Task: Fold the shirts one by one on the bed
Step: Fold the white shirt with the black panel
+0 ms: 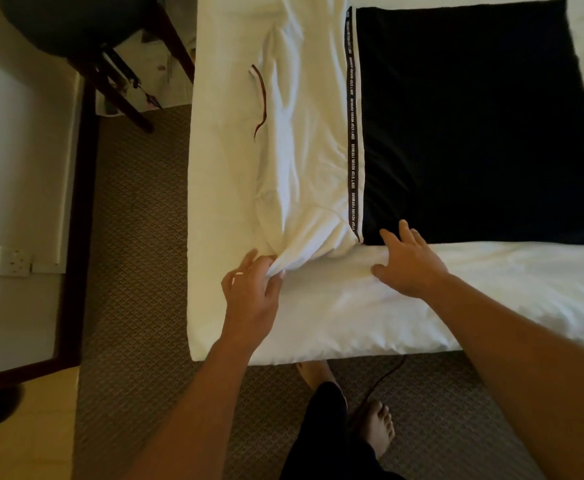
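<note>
White shirt (304, 140) w/ "DON'T STOP MOVING FORWARD" tape; left hand (250, 292) grip pinches hem; right hand (406, 261) flat, open.

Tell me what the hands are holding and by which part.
The left hand pinches the white shirt at its near bunched corner. The right hand holds nothing; it lies open at the black shirt's near edge.
</note>
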Demonstrator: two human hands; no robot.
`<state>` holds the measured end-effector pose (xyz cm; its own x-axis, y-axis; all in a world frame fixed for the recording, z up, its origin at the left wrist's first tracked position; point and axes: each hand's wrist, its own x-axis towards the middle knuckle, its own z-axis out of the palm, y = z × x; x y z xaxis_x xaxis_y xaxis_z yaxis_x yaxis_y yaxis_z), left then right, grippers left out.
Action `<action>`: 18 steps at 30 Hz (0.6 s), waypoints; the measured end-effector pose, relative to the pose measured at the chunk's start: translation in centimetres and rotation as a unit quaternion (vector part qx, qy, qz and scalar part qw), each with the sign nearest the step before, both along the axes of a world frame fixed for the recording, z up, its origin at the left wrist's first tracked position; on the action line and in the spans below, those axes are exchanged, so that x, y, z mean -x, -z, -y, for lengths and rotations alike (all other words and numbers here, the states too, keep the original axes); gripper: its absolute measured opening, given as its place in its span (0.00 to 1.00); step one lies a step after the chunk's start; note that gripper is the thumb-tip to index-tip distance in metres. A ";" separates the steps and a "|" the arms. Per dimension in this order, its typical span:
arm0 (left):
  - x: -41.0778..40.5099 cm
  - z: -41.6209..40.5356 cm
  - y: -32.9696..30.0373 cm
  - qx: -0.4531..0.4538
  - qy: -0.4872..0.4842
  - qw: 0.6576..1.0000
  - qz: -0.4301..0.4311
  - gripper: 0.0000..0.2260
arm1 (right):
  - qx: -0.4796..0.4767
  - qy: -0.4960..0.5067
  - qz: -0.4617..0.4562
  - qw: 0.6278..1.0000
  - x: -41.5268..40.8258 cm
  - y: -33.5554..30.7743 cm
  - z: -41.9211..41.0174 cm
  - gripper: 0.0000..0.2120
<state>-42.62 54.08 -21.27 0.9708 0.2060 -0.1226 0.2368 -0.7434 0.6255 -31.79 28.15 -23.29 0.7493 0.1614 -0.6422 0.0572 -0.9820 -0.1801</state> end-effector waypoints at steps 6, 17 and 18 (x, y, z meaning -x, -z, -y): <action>-1.7 0.5 -2.8 0.235 -0.194 0.952 -0.036 0.06 | 0.006 -0.010 -0.005 1.000 -0.4 0.3 0.1 0.39; 0.8 -0.6 -1.4 0.236 -0.058 0.939 -0.244 0.07 | 0.010 -0.022 -0.004 1.000 -0.7 1.0 0.2 0.39; 0.7 -0.3 -1.7 0.200 -0.028 0.957 -0.210 0.08 | 0.010 -0.022 -0.004 1.000 -0.8 0.9 0.2 0.39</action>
